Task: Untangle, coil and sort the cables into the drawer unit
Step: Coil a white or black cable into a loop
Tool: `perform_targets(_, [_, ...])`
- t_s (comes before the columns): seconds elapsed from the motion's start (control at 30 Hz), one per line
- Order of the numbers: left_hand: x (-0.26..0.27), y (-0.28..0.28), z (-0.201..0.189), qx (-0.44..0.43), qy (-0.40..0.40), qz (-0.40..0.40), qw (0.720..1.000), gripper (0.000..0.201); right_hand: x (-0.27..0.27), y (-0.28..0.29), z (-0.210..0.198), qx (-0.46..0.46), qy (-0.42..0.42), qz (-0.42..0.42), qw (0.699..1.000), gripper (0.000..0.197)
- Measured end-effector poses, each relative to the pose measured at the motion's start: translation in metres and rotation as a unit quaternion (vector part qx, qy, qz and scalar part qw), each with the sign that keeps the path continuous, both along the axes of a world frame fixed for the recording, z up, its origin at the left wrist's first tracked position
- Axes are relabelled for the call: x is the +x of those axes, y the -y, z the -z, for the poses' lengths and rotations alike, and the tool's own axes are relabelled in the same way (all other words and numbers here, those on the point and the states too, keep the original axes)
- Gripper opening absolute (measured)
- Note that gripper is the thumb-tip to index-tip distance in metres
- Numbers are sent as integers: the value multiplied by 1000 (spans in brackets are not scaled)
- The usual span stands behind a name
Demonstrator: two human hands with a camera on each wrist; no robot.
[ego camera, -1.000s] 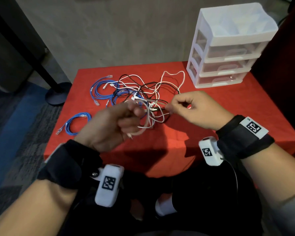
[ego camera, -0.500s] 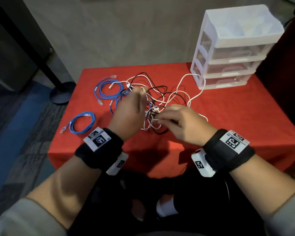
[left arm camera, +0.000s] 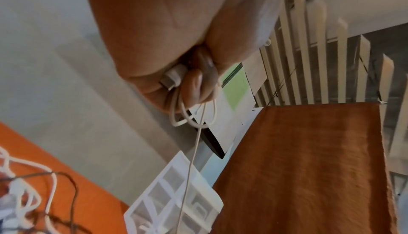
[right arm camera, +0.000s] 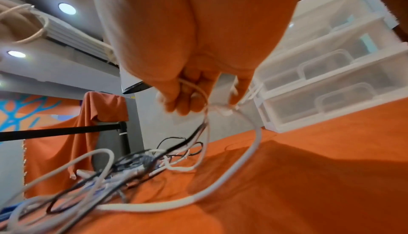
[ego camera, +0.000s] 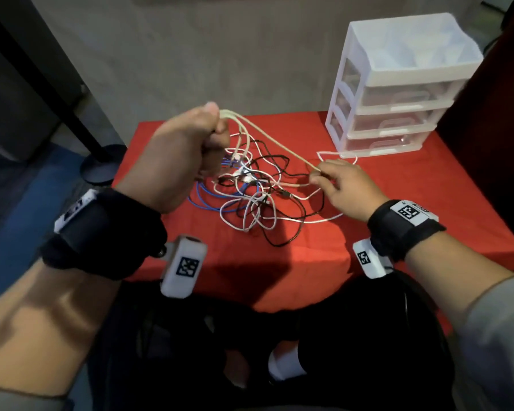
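A tangle of white, black and blue cables [ego camera: 250,191] lies on the red table [ego camera: 398,209]. My left hand [ego camera: 187,149] is raised above the tangle's left side and grips several loops of a white cable [ego camera: 267,134], with its plug [left arm camera: 174,77] in the fist. That cable runs taut down to my right hand [ego camera: 339,182], which pinches it between thumb and fingers just above the table. In the right wrist view the white cable [right arm camera: 243,176] curves from the right hand [right arm camera: 189,98] back into the tangle. The white drawer unit [ego camera: 398,93] stands at the table's back right.
All three drawers of the unit look closed, and its top tray [ego camera: 413,48] is open. A black stand base [ego camera: 101,170] sits on the floor left of the table. The table's front edge [ego camera: 279,262] is near my lap.
My left hand has risen and pulled loops of the white cable up out of the tangle. My right hand has moved right, drawing the cable taut. The blue coils are now hidden behind my left arm.
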State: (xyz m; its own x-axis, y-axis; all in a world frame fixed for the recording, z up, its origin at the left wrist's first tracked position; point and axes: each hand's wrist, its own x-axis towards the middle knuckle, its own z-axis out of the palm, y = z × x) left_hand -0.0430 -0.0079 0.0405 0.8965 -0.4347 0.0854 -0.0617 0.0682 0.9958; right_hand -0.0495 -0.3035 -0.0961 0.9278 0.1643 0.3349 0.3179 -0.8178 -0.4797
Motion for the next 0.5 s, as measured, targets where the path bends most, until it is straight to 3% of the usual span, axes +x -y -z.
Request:
perform_targets(0.1, [9,-10,-14,-113,-34,-2,993,34,17,-2,-5,12,24,40,999,12])
perform_targets(0.2, [28,-42,-36,-218,-17,8,976,33,25,13,3,31,-43,117,992,18])
perform_targets(0.3, [42,-70,-45,-214,25,-16,976,26,21,30,14,78,-84,143,983,20])
perform_targets(0.37, [43,-71,-36,-228,-11,-75,971,32,18,33,14,127,-96,149,976,20])
perform_targets(0.5, [38,-50,-2,-152,-60,-171,972,36,16,29,-12,203,-65,176,961,29])
